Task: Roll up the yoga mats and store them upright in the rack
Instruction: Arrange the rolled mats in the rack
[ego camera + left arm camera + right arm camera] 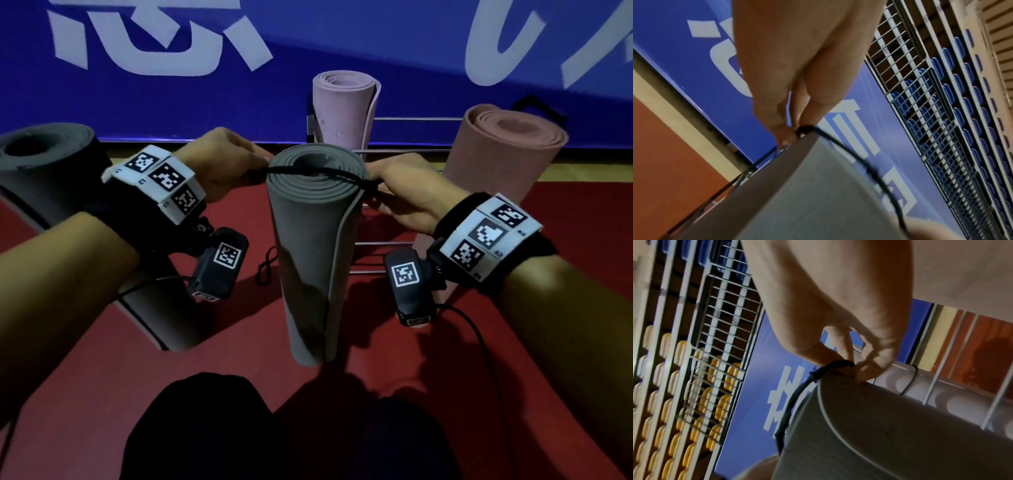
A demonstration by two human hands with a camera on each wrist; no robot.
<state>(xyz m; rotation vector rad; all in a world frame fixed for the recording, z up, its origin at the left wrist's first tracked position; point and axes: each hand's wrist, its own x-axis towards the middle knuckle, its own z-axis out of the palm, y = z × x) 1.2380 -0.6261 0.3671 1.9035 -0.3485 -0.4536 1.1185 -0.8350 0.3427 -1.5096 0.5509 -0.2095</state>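
A rolled grey yoga mat (308, 246) stands upright on the red floor (102, 394) between the two hands, its spiral top end level with them. A black cord (318, 173) is stretched across that top end from one hand to the other. The left hand (219, 164) pinches one end of the cord at the mat's top rim, thumb and fingertips (785, 138) closed together on it; in the left wrist view the cord runs from the pinch along the mat's edge. The right hand (404, 192) pinches the other end on the opposite side of the rim, its fingers (869, 368) curled round a knotted part of the cord where it passes over the mat's edge.

Beyond the hands a wire rack (394, 150) stands against a blue banner (171, 96) with white lettering. A pale pink rolled mat (342, 109) stands upright in it, just past the grey mat's top. A salmon pink rolled mat (493, 161) stands beyond the right hand, at the rack's side. To the outside of the left hand a dark grey rolled mat (51, 171) stands on the floor. A second loose black cord (265, 267) lies on the floor below the left wrist, beside the grey mat.
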